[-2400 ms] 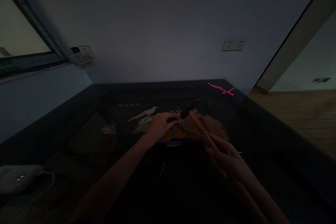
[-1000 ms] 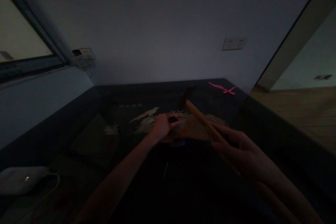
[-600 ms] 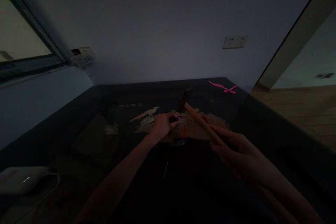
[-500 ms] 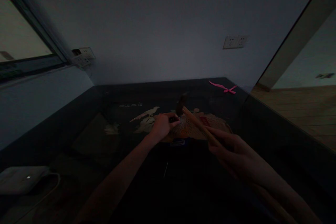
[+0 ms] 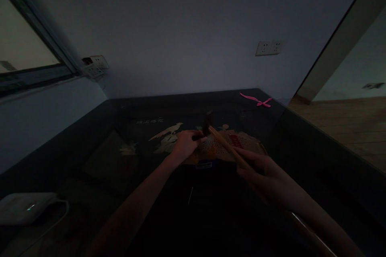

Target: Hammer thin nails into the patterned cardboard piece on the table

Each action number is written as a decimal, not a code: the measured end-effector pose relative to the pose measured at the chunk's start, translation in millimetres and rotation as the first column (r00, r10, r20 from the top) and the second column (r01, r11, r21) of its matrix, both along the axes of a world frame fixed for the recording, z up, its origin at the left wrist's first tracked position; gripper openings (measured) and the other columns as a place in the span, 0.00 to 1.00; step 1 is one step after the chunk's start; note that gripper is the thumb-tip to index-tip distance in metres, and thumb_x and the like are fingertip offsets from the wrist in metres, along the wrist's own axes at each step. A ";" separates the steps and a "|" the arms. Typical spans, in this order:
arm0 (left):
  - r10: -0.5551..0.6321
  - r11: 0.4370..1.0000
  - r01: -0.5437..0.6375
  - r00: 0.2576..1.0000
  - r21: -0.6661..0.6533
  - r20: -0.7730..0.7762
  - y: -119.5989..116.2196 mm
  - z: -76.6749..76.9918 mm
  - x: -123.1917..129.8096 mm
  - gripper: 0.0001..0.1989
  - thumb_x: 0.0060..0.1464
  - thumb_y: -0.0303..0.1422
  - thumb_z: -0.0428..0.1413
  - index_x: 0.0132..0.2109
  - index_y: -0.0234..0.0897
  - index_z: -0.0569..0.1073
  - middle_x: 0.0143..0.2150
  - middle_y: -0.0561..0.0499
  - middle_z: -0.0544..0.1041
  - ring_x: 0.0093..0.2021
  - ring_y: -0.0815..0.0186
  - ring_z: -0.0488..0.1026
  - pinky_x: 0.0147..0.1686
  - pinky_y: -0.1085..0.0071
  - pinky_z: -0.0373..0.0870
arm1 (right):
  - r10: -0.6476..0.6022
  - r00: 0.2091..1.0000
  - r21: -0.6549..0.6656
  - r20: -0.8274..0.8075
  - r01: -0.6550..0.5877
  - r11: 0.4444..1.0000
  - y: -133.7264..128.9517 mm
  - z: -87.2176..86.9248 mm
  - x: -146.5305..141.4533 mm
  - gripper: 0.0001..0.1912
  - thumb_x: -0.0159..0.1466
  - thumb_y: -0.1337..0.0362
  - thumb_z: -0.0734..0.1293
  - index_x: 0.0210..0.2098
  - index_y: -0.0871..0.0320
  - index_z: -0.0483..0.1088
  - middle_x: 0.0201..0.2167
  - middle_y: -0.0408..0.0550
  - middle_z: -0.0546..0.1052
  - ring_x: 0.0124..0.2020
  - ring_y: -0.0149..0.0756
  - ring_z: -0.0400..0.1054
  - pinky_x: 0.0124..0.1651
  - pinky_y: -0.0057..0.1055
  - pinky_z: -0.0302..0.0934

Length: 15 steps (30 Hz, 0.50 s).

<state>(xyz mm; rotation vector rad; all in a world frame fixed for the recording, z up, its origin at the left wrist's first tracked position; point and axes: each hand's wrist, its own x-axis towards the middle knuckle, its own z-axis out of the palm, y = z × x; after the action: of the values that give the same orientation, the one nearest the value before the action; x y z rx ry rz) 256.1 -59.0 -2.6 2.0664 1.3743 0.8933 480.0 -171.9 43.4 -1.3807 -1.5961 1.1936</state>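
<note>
In the head view, my right hand (image 5: 268, 172), right of centre, grips the wooden handle of a hammer (image 5: 223, 143); its dark head is beside my left fingertips. My left hand (image 5: 184, 145), at centre, pinches something too dark to identify, over a patterned brown sheet (image 5: 224, 153) on the dark table (image 5: 150, 106).

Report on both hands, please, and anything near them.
Right hand holds hammer by wooden handle. Left hand near hammer head, pinching something dark, too dim to identify. Pink ribbon apart, far right corner.
</note>
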 end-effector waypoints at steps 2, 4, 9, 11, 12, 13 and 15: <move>-0.012 1.000 0.013 1.000 0.005 -0.016 0.2 0.3 -0.4 0.09 0.52 0.33 0.55 0.39 0.39 0.78 0.40 0.50 0.80 0.39 0.62 0.76 0.43 0.69 0.69 | -0.037 0.999 0.021 -0.001 0.037 0.999 0.3 -2.8 -0.8 0.26 0.54 0.59 0.70 0.53 0.54 0.71 0.36 0.48 0.77 0.32 0.39 0.70 0.25 0.27 0.64; 0.000 1.000 0.001 1.000 0.021 -0.029 0.6 0.2 -0.7 0.10 0.52 0.33 0.56 0.40 0.38 0.78 0.40 0.50 0.80 0.39 0.61 0.76 0.43 0.68 0.69 | -0.035 0.999 0.044 -0.022 0.036 0.998 -0.3 -0.2 -0.5 0.26 0.54 0.59 0.70 0.53 0.53 0.70 0.38 0.48 0.77 0.37 0.42 0.70 0.30 0.29 0.66; 0.034 0.999 -0.033 0.998 0.021 -0.044 0.2 0.3 -0.1 0.10 0.53 0.35 0.55 0.40 0.38 0.78 0.39 0.50 0.80 0.38 0.63 0.76 0.41 0.70 0.69 | 0.025 0.998 0.042 -0.062 -0.023 0.999 -1.4 8.7 -0.5 0.28 0.57 0.59 0.68 0.57 0.56 0.66 0.41 0.48 0.77 0.45 0.43 0.69 0.42 0.33 0.66; 0.021 1.000 -0.020 0.998 0.017 -0.055 -0.6 1.2 0.0 0.10 0.52 0.34 0.56 0.40 0.37 0.78 0.38 0.50 0.80 0.37 0.64 0.76 0.40 0.71 0.69 | 0.043 0.997 0.015 -0.066 -0.042 0.999 0.2 5.6 -1.7 0.27 0.57 0.59 0.67 0.56 0.56 0.66 0.42 0.48 0.76 0.45 0.42 0.69 0.43 0.32 0.66; 0.017 1.000 -0.016 0.998 0.019 -0.062 -1.0 1.6 -0.1 0.09 0.52 0.33 0.56 0.40 0.37 0.78 0.38 0.50 0.80 0.37 0.64 0.76 0.39 0.71 0.69 | 0.046 0.997 -0.005 -0.066 -0.047 0.999 1.3 3.4 -2.3 0.27 0.57 0.59 0.67 0.56 0.57 0.66 0.41 0.48 0.77 0.43 0.41 0.70 0.41 0.31 0.66; 0.014 1.000 -0.013 0.998 0.023 -0.069 -1.3 1.9 -0.1 0.09 0.51 0.33 0.56 0.40 0.37 0.78 0.38 0.50 0.80 0.37 0.64 0.76 0.39 0.71 0.69 | 0.053 0.997 -0.025 -0.063 -0.055 0.998 2.1 1.5 -2.6 0.27 0.58 0.59 0.67 0.56 0.57 0.66 0.39 0.48 0.77 0.42 0.41 0.70 0.39 0.31 0.66; 0.009 0.999 -0.007 0.998 0.033 -0.068 -1.8 1.8 -0.1 0.09 0.51 0.32 0.56 0.39 0.37 0.77 0.39 0.50 0.80 0.38 0.64 0.76 0.40 0.71 0.69 | 0.057 0.997 -0.033 -0.059 -0.059 0.998 2.5 0.2 -2.2 0.28 0.58 0.59 0.67 0.57 0.58 0.65 0.36 0.48 0.77 0.40 0.40 0.70 0.36 0.29 0.66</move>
<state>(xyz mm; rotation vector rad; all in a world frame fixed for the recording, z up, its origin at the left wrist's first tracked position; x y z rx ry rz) 256.1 -60.8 -0.8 2.1357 1.4134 0.8615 477.8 -169.4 43.6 -1.3169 -1.5914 1.2901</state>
